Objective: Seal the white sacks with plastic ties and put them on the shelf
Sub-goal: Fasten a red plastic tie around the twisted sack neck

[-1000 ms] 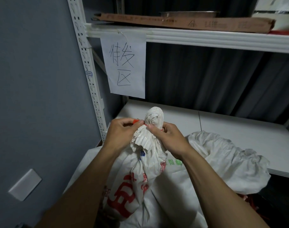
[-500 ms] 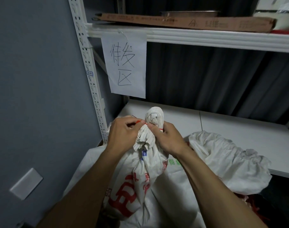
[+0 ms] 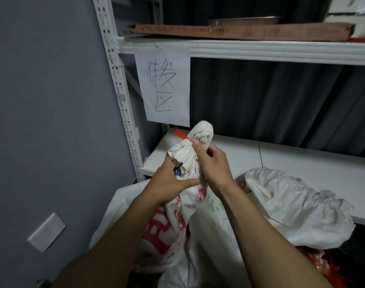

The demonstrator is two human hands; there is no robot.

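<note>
Hands grip the white sack [image 3: 183, 161] at its gathered neck: left hand [image 3: 169, 183] low, right hand [image 3: 213, 163] just under the red tie [image 3: 180, 135]. Sack is held up before the shelf [image 3: 291, 163] front edge. Shelf surface behind is bare; a second sack [image 3: 291, 204] overlaps its edge at right.

Hands [image 3: 198, 169] around tied sack neck [image 3: 188, 156]

We face a grey wall [image 3: 42, 100] with a white plate [image 3: 46, 232]. Beside it stands white racking [image 3: 117, 75]. A dark curtain [image 3: 271, 100] hangs behind.

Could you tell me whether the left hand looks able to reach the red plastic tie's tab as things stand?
Probably yes: the red plastic tie's tab sticks out uncovered on the sack neck's left, just above the left hand, with nothing between them.
</note>
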